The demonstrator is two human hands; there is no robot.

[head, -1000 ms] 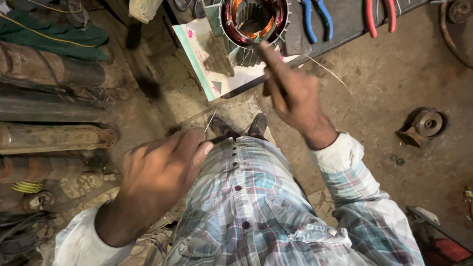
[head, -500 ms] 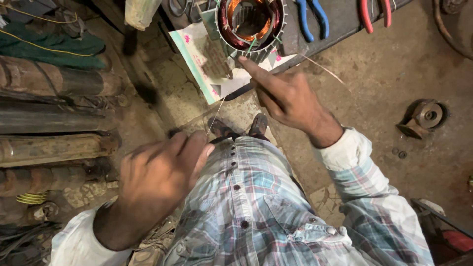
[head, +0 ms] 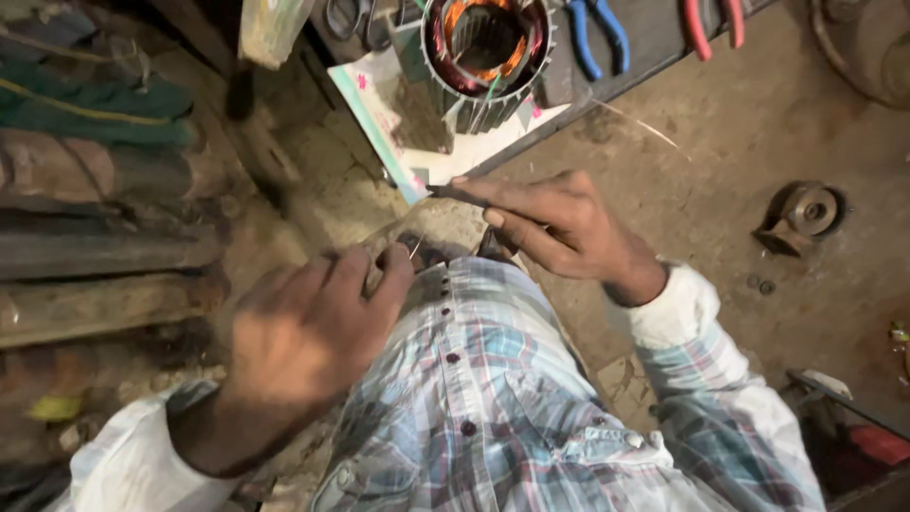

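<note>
I am seeing one motor stator (head: 486, 59) and two pliers (head: 597, 36) at the floor's far edge. My right hand (head: 559, 228) is pinching one dark strip (head: 455, 192), its long axis pointing left. My left hand (head: 308, 327) is clenching thin wire (head: 414, 246).

The floor (head: 720, 190) is bare, dusty brown earth or rough concrete, dimly and warmly lit. A dark board (head: 654, 47) lies across the top of it, carrying blue-handled pliers (head: 597, 33) and, just right of those, red-handled pliers (head: 711, 24). Well right of the board and lower down, a small round metal part (head: 804, 216) sits on the floor. Far left of the board, long rusty pipes (head: 104, 246) lie stacked side by side, with green cloth (head: 104, 100) above them. Shadow covers the lower right corner.
</note>
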